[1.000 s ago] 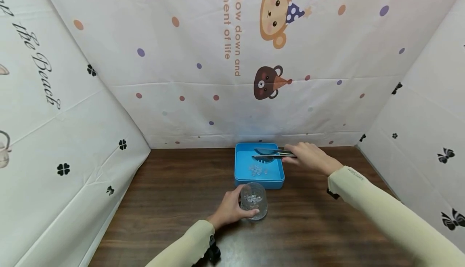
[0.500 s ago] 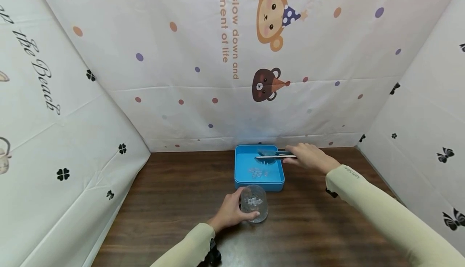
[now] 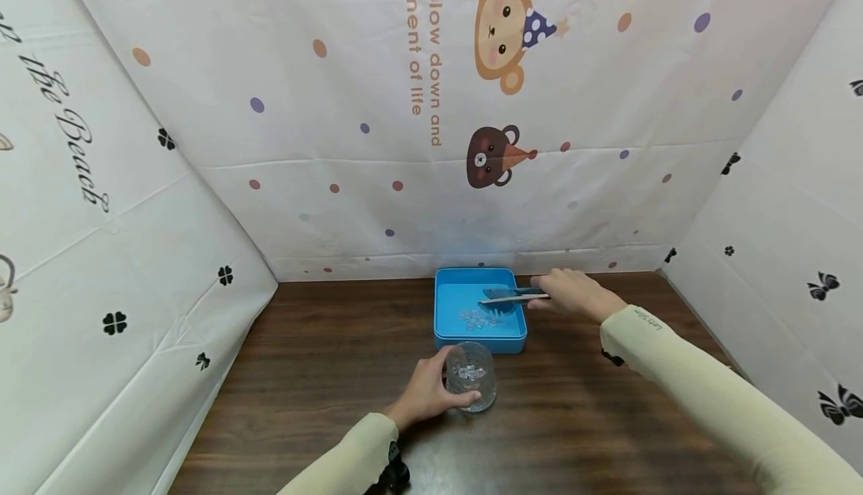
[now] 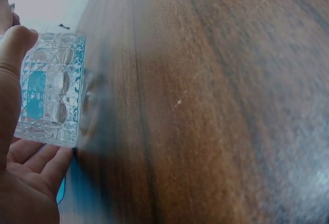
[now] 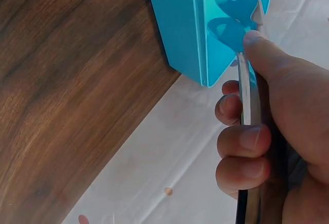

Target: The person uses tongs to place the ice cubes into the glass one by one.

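The clear pieces (image 3: 476,320) lie in a loose cluster on the floor of the blue box (image 3: 458,289), toward its six o'clock side in the head view. Scattered as they are, they show no single long axis. The tongs (image 3: 515,298) do: they cross the box's three o'clock wall and point roughly at nine, the spoon head (image 5: 226,31) and the fork head (image 5: 235,7) standing apart. From those heads the pieces sit just beside, toward seven o'clock, and that slight offset seems the relation that matters most; whether the tines touch any piece cannot be told.

The right hand (image 3: 573,293) grasps the tongs, fingers folded against one side, thumb pressed near the heads. From it the pieces lie just below nine o'clock. The left hand (image 3: 428,389) appears nearer to them, with the cluster at its one o'clock, but it is occupied: thumb and fingers curve round the cut-glass tumbler (image 3: 472,399) at its three o'clock. The tumbler, with more clear bits visible inside, is upright at the box's six o'clock, over the brown table (image 3: 323,345).
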`<control>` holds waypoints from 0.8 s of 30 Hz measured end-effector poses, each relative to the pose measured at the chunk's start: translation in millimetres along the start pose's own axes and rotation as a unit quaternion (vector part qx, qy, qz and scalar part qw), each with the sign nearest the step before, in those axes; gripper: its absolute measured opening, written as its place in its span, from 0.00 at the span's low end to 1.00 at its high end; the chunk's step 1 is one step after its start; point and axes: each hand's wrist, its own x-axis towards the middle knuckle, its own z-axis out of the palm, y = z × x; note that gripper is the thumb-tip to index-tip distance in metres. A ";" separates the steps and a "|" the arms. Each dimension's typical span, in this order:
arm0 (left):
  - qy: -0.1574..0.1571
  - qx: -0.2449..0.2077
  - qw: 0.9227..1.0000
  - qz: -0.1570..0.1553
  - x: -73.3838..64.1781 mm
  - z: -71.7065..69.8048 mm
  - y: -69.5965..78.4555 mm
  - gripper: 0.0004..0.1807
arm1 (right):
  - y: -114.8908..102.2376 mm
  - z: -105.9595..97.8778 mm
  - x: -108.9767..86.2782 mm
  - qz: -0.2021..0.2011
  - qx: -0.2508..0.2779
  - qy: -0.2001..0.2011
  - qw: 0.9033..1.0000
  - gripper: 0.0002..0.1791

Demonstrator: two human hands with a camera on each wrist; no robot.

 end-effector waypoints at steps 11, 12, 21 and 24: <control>0.000 0.006 1.000 -0.002 0.6 1.0 -0.3 0.43 | -1.6 7.5 1.6 0.014 -0.013 -0.032 0.999 0.19; 0.001 0.007 1.000 -0.002 0.7 1.0 -0.3 0.43 | -1.5 8.0 1.9 0.015 -0.015 -0.033 0.999 0.19; 0.002 0.005 1.000 -0.002 -0.1 0.2 0.1 0.43 | -2.1 10.5 4.5 0.011 -0.012 -0.033 0.999 0.16; 0.002 0.004 1.000 -0.002 -0.4 0.4 -0.4 0.43 | -2.8 11.0 4.4 0.011 -0.010 -0.034 0.999 0.16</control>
